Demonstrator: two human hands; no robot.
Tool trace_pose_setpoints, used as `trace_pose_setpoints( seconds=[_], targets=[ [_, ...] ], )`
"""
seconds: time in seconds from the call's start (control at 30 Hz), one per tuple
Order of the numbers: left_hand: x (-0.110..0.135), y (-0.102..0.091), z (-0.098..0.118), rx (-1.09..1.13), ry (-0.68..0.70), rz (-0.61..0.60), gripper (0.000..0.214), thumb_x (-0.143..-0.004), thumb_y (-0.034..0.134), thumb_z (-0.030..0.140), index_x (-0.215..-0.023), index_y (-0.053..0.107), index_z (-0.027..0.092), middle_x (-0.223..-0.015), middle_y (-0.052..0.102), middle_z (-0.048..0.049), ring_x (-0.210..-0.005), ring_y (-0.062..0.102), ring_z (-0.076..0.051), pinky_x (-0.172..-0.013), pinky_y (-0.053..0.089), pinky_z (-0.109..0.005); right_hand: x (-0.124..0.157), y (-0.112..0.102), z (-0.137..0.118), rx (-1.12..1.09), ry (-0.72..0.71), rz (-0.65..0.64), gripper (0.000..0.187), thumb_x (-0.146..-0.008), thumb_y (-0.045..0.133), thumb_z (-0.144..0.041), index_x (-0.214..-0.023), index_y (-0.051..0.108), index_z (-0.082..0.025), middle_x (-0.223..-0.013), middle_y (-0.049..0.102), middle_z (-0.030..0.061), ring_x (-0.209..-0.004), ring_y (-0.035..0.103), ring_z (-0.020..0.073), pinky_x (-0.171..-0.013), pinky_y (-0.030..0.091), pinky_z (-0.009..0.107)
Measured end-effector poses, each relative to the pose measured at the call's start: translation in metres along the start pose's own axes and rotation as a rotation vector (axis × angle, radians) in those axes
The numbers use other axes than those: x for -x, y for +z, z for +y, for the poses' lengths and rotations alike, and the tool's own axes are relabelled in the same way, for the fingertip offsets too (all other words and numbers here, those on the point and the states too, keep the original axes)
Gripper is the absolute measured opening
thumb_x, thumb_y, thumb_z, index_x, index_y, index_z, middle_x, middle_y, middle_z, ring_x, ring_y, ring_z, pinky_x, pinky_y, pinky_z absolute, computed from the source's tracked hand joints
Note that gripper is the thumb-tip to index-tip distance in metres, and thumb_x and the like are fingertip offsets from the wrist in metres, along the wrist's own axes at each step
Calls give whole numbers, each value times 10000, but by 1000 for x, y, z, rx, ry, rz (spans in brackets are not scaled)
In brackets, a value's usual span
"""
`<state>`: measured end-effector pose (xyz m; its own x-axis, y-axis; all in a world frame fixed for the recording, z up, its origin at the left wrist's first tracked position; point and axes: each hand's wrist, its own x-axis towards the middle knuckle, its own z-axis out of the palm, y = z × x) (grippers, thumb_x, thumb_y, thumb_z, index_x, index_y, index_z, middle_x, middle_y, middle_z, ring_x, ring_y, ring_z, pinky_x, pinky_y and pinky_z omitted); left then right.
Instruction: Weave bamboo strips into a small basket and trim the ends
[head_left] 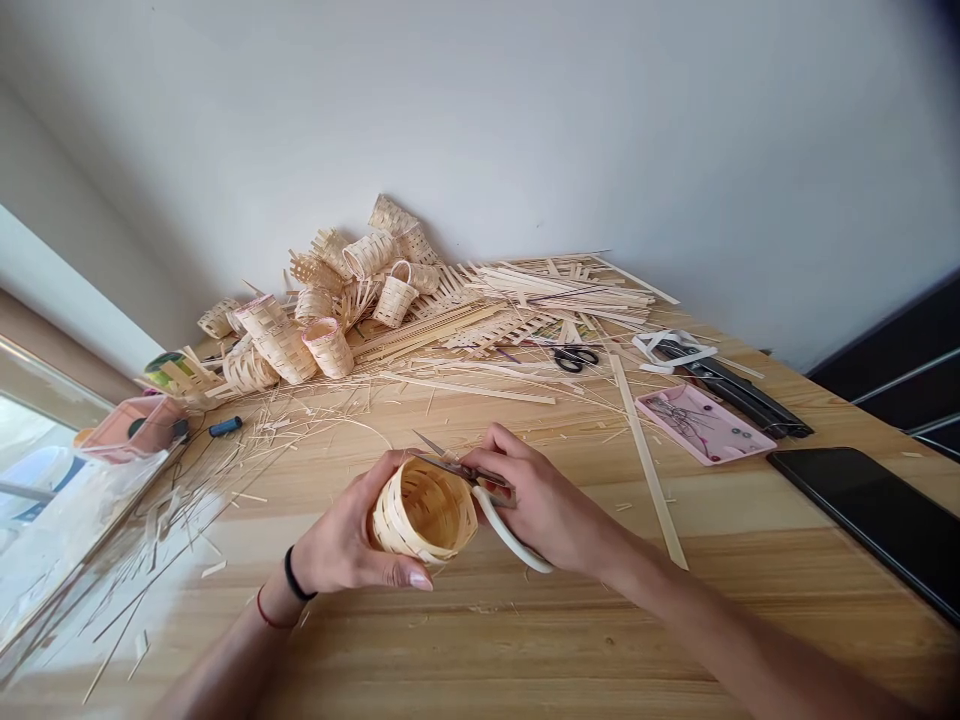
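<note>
My left hand [349,540] is wrapped round a small woven basket [397,515] of pale wood strips, tilted so that its mouth faces me. In my right hand [532,490] is a pair of scissors [517,535] with a white handle. The blades are parted and lie at the basket's far rim, pointing left. Whether a strip sits between the blades I cannot tell. Part of the scissors' handle is hidden behind my right fingers.
Several woven baskets [274,340] and a heap of wood strips [555,290] lie along the wall. Black scissors [575,358], a pink tray [709,425] with pins, a stapler [739,395] and a phone [862,520] are at the right. A pink box [135,428] stands at the left.
</note>
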<state>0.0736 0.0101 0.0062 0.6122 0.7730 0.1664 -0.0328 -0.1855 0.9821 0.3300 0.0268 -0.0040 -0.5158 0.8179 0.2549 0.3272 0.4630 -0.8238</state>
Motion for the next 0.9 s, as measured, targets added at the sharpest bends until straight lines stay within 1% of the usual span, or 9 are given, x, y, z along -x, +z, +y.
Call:
trace_pose_setpoints(
  seconds=[0.23, 0.37, 0.57, 0.8, 0.9],
  targets=[
    [0, 0, -2, 63, -21, -7, 863, -689, 985, 385, -1411, 540, 227, -1383, 649, -147, -1254, 628, -326, -1047, 475, -402, -1, 0, 1, -1, 2, -6, 225, -971, 689, -69, -1148, 745, -195, -1036, 495, 33, -932, 630, 182, -893, 532, 310],
    [0, 1, -1, 108, -38, -15, 864, -691, 979, 434, -1401, 532, 228, -1350, 664, -140, -1251, 641, -332, -1044, 481, -405, -1, 0, 1, -3, -20, -7, 217, -977, 692, -78, -1145, 746, -205, -1028, 492, 30, -933, 620, 180, -912, 520, 305],
    [0, -1, 3, 131, -46, -7, 868, -687, 966, 503, -1386, 553, 197, -1304, 679, -151, -1212, 656, -337, -1016, 489, -408, -1, 0, -2, -6, -44, -28, 174, -1002, 665, -94, -1123, 736, -197, -1010, 496, 27, -932, 618, 179, -885, 505, 285],
    [3, -1, 3, 185, -62, -19, 874, -688, 959, 507, -1399, 559, 194, -1250, 704, -145, -1122, 690, -313, -936, 520, -380, 0, -1, -1, -4, -59, -18, 91, -1025, 664, -167, -1077, 735, -188, -972, 494, 21, -888, 603, 175, -848, 493, 282],
    [3, -2, 3, 196, -60, -18, 856, -693, 953, 513, -1390, 577, 188, -1261, 706, -153, -1135, 692, -322, -917, 527, -367, 0, -2, 0, 7, -61, -8, 78, -1010, 691, -186, -1062, 750, -184, -945, 493, 17, -862, 598, 175, -836, 493, 289]
  ],
)
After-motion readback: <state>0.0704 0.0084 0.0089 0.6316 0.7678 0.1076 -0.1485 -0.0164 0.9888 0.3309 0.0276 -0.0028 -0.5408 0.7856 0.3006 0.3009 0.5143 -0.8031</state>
